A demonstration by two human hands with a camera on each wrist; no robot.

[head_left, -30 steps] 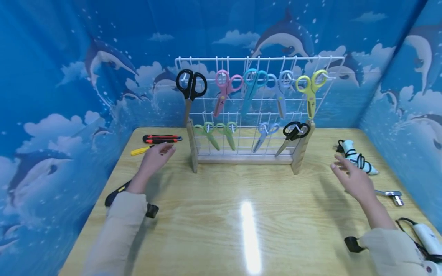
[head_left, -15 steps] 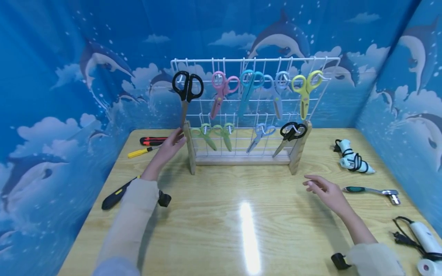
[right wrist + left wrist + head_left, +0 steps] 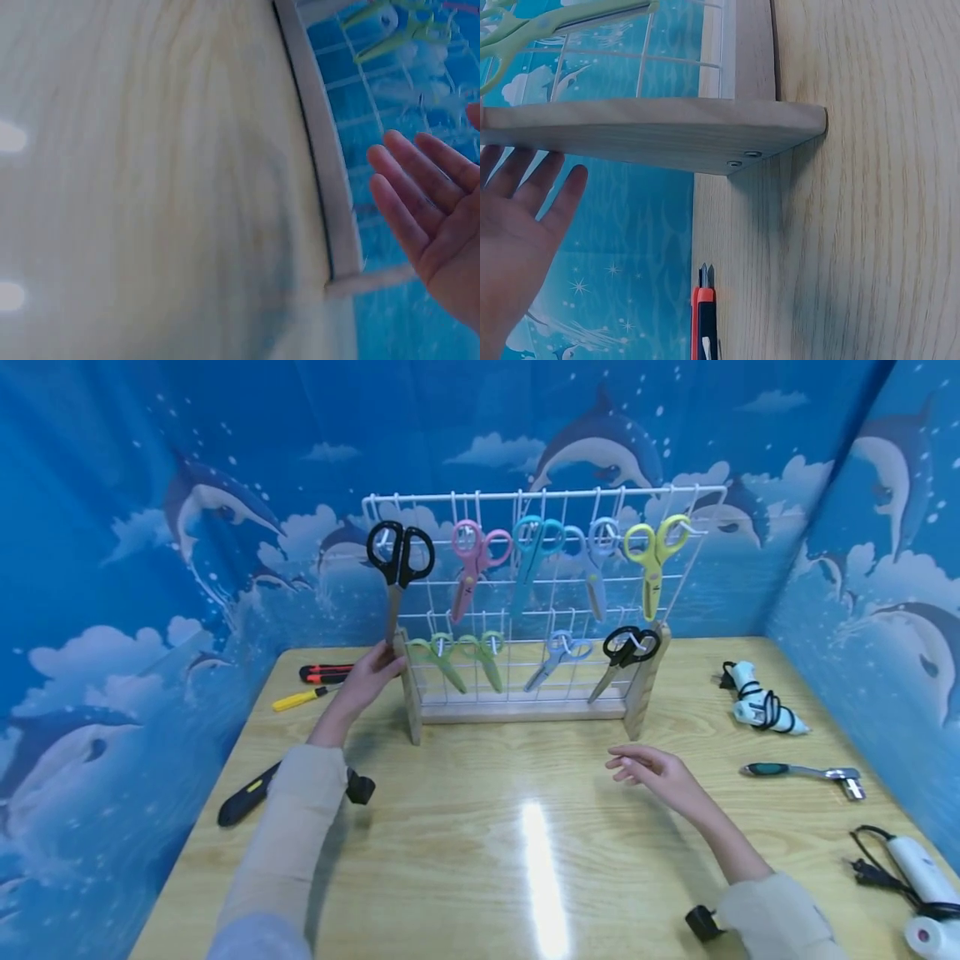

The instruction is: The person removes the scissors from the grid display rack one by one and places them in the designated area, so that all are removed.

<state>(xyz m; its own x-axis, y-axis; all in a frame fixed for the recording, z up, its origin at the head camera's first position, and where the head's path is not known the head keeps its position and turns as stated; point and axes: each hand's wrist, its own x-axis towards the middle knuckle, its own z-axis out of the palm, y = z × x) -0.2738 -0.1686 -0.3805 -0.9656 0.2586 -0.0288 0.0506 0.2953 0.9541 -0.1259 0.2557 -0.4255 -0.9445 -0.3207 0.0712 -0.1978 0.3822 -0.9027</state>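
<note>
A white wire rack (image 3: 517, 582) on wooden posts holds several hanging scissors. My left hand (image 3: 365, 675) is at the top of its left post (image 3: 667, 127), below the large black-handled scissors (image 3: 400, 556). In the left wrist view, the fingers (image 3: 536, 187) are fairly straight, with their tips at the post's outer face; part of the thumb shows at the edge. My right hand (image 3: 660, 777) hovers over the table in front of the right post (image 3: 643, 693), apart from it. Its fingers (image 3: 412, 184) are extended and hold nothing.
Left on the table (image 3: 450, 860) lie red-black cutters (image 3: 324, 673), a yellow-handled screwdriver (image 3: 300, 698) and a black-handled tool (image 3: 247, 797). At right are a pale-blue corded tool (image 3: 765, 703), a ratchet wrench (image 3: 802, 772) and a white corded appliance (image 3: 918, 868).
My left hand has moved right and up to the rack's left post. The right hand has come left from beside the pale-blue tool. The rack and scissors keep their places.
</note>
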